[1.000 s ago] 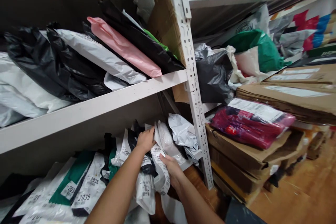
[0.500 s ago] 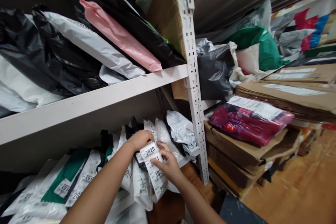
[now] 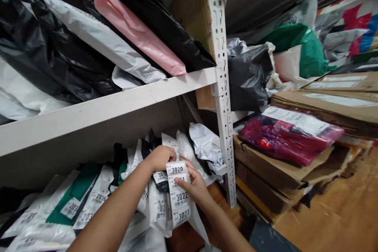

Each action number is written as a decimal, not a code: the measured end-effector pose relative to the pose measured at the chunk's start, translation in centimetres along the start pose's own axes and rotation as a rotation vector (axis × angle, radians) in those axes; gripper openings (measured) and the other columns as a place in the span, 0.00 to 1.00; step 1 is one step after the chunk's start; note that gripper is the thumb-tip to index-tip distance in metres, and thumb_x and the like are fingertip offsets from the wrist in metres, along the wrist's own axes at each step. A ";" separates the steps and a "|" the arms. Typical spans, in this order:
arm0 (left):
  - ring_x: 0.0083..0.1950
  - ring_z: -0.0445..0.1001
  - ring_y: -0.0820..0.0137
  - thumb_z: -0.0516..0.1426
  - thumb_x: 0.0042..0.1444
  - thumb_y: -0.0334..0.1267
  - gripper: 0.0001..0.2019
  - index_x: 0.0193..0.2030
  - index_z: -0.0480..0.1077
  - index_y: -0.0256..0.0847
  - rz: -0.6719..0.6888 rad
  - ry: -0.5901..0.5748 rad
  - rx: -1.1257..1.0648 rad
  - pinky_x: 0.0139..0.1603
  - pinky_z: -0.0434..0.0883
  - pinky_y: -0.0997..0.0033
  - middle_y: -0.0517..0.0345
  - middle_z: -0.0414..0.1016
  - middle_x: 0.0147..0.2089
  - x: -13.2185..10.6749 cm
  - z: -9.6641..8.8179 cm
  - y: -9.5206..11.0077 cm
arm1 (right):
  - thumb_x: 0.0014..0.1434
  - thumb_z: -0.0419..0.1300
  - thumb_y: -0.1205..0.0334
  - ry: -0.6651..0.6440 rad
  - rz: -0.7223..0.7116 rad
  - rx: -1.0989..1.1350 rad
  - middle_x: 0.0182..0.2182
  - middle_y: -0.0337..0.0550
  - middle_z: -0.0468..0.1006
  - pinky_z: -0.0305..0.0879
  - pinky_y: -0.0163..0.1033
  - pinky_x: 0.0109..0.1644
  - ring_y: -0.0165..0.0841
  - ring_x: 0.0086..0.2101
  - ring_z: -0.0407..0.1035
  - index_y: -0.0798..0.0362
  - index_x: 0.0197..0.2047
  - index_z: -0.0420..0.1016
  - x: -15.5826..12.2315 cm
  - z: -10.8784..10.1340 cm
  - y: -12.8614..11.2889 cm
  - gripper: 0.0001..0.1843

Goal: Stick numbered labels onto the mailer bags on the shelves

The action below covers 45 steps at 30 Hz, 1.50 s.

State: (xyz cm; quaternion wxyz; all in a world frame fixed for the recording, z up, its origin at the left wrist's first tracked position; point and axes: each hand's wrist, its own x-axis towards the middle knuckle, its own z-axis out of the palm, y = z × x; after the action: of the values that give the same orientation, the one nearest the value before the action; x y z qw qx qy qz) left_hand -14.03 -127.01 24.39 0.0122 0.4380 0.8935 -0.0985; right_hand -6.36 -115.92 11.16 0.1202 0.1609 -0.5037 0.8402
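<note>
My right hand pinches a strip of white number labels, thumb on its front; the numbers 3020, 3022 and 3023 show. The strip's tail hangs down and curls to the right. Just left of it, my left hand reaches among the upright parcels on the lower shelf with its fingers curled in; what they grip is hidden. Beside that hand stand a white parcel with a printed label and a white bag labelled 3012. A dark parcel with a partly covered label lies below the left hand.
A perforated white post divides the shelving. Black, white and pink parcels lean on the upper shelf. To the right, a purple-red bag lies on stacked cardboard boxes. More labelled parcels fill the lower left.
The label strip has turned more upright and to face me, so its numbers read more clearly and its tail shows. Both hands have moved slightly right in view; the camera has shifted a little.
</note>
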 end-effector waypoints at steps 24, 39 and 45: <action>0.38 0.71 0.70 0.49 0.48 0.33 0.13 0.29 0.76 0.44 -0.197 -0.035 -0.290 0.39 0.64 0.75 0.62 0.76 0.34 0.1 0.1 -0.4 | 0.44 0.64 0.42 0.061 0.255 0.215 0.24 0.37 0.75 0.58 0.32 0.27 0.28 0.24 0.64 0.55 0.33 0.72 -0.1 1.4 0.3 0.24; 0.34 0.71 0.71 0.45 0.54 0.39 0.12 0.29 0.68 0.42 -0.309 -0.018 -0.382 0.34 0.65 0.74 0.64 0.75 0.29 0.3 0.4 -0.7 | 0.35 0.69 0.46 0.182 0.351 0.322 0.17 0.34 0.73 0.58 0.33 0.26 0.28 0.20 0.64 0.54 0.27 0.73 1.4 2.0 1.7 0.22; 0.33 0.70 0.71 0.52 0.49 0.39 0.08 0.30 0.71 0.41 -0.310 -0.045 -0.231 0.32 0.62 0.75 0.61 0.75 0.31 1.2 0.3 -0.2 | 0.32 0.70 0.51 0.378 0.371 0.310 0.14 0.33 0.71 0.56 0.32 0.24 0.27 0.18 0.62 0.54 0.21 0.71 3.7 2.4 3.6 0.18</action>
State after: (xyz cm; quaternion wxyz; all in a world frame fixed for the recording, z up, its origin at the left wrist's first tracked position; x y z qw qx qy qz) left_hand -14.95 -126.28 23.97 0.0668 0.2886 0.9551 -0.0058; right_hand -10.74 -119.54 10.74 0.0304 -0.0767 -0.3589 0.9297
